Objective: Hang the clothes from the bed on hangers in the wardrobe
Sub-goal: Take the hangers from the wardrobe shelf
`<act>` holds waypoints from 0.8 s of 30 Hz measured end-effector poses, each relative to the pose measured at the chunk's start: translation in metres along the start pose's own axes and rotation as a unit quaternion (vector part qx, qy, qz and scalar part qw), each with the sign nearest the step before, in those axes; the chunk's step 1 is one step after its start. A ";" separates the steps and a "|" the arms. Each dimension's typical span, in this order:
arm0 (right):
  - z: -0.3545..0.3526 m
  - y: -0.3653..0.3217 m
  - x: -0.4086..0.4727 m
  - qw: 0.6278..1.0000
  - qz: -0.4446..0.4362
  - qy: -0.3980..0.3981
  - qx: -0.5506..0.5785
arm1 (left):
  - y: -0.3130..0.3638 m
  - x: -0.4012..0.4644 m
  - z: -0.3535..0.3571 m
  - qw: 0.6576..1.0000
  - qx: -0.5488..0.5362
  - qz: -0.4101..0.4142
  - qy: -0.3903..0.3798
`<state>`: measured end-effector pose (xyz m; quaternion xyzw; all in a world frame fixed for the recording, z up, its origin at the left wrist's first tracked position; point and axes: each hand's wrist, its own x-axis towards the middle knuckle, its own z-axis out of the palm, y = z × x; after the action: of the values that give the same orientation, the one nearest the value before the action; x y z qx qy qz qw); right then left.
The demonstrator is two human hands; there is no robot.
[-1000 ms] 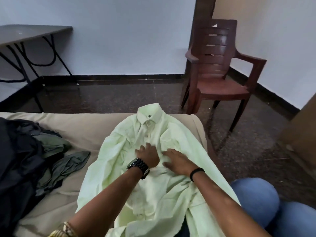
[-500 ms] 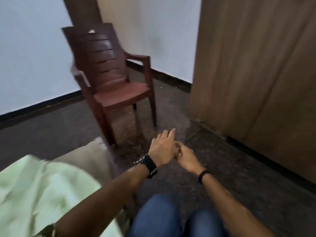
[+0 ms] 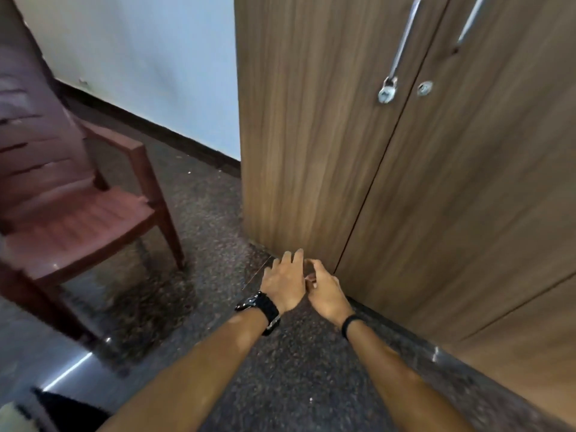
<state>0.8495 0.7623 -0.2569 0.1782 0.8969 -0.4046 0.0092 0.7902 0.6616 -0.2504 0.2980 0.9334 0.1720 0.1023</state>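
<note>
Both grips empty, fingers loose: left hand (image 3: 285,280) and right hand (image 3: 325,293) low before the brown wooden wardrobe (image 3: 436,188); its upright steel handle (image 3: 400,49) is up-right, nearer the right.

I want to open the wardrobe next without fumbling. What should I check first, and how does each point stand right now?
1. Wardrobe doors closed: ok, both shut, so no hangers show.
2. Door handles in view: ok, two metal bars high up near the door gap.
3. Left hand free: ok, fingers straight, holding nothing.
4. Right hand free: ok, loosely curled, nothing visible in it.
5. Chair clear of the door swing: cannot tell.
6. Lock undone: cannot tell.
</note>
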 end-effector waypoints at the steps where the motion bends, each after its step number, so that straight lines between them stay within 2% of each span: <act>1: -0.023 -0.011 -0.004 1.000 0.003 0.003 -0.007 | 0.016 0.005 -0.021 1.000 -0.003 0.006 -0.002; 8: -0.201 -0.108 -0.017 0.997 0.035 0.054 -0.047 | 0.134 0.046 -0.190 0.996 -0.040 0.075 -0.006; 14: -0.300 -0.178 0.001 0.990 0.039 0.109 -0.078 | 0.192 0.087 -0.298 0.988 -0.106 0.114 0.006; 19: -0.352 -0.215 0.035 0.984 0.016 0.164 -0.071 | 0.217 0.135 -0.353 0.981 -0.148 0.121 0.037; 24: -0.377 -0.213 0.083 0.978 0.010 0.204 -0.039 | 0.230 0.188 -0.365 0.976 -0.192 0.097 0.044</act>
<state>0.7506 0.9332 0.1367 0.2650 0.8932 -0.3247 -0.1630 0.6521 0.8531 0.1565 0.3544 0.8529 0.3702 0.0991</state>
